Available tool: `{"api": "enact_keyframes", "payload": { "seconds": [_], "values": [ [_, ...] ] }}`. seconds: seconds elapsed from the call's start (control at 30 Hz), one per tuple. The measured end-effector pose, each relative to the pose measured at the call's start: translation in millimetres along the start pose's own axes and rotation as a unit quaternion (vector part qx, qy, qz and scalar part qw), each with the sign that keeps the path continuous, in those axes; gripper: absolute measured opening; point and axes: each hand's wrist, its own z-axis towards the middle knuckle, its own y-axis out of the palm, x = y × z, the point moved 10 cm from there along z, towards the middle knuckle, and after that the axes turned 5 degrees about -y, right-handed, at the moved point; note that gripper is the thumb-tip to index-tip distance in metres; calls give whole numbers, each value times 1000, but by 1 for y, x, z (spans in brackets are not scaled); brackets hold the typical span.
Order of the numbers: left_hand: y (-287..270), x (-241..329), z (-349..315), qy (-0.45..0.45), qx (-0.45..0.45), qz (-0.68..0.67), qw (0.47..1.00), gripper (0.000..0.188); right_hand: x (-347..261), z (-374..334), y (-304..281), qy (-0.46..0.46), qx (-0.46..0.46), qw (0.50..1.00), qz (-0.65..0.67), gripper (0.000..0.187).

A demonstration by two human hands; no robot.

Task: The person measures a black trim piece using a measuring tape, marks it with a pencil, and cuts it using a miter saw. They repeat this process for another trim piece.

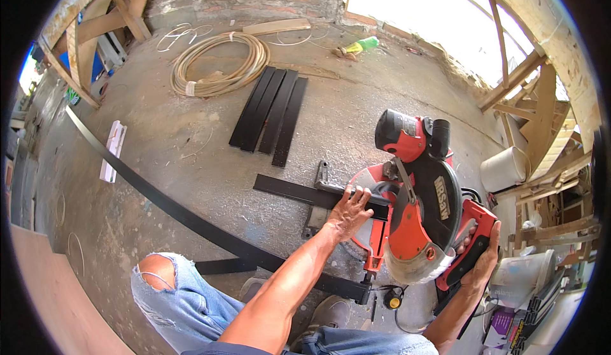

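A red and black miter saw (pixel 407 247) stands on the concrete floor in front of me, to the right of centre. My right hand (pixel 485 253) is wrapped round its red and black handle (pixel 468 243). A short flat black bar (pixel 289 191) lies across the saw's base and sticks out to the left. My left hand (pixel 350 214) grips this bar at the fence, fingers curled over the top, left of the blade guard (pixel 439 196). The bar's right end is partly hidden by the hand and the saw. A long black bar (pixel 191 224) runs under my left forearm.
Several black strips (pixel 270 110) lie side by side beyond the saw. Farther back are a hose coil (pixel 181 69) and a green-yellow bottle (pixel 363 44). A tape measure (pixel 393 303) sits near my feet. White buckets (pixel 505 169) and wooden framing (pixel 541 119) line the right side.
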Motion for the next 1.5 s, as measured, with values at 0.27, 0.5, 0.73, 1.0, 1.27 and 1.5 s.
{"api": "enact_keyframes", "payload": {
  "seconds": [0.27, 0.5, 0.73, 1.0, 1.27, 1.5],
  "values": [
    [-4, -5, -5, -10, 18, -13, 1000, 20, -2, -4, 11, -11, 17, 1000, 5, 54],
    [-4, 2, 2, -6, 29, -5, 1000, 22, 5, 2, -5, 13, 8, 1000, -15, 59],
    [-6, -5, -3, -16, 13, -4, 1000, 28, 4, 0, 9, -18, -22, 999, -23, 58],
    [-2, -2, -1, -10, 6, -7, 1000, 29, 6, -1, 2, -11, -17, 1000, -17, 61],
    [-2, -2, -2, -7, 7, -1, 1000, 29, 7, -2, 4, -14, -24, 1000, -4, 56],
    [-2, -4, -2, -11, -16, -3, 1000, 32, 5, -2, 5, -37, -24, 999, -18, 55]
  ]
}}
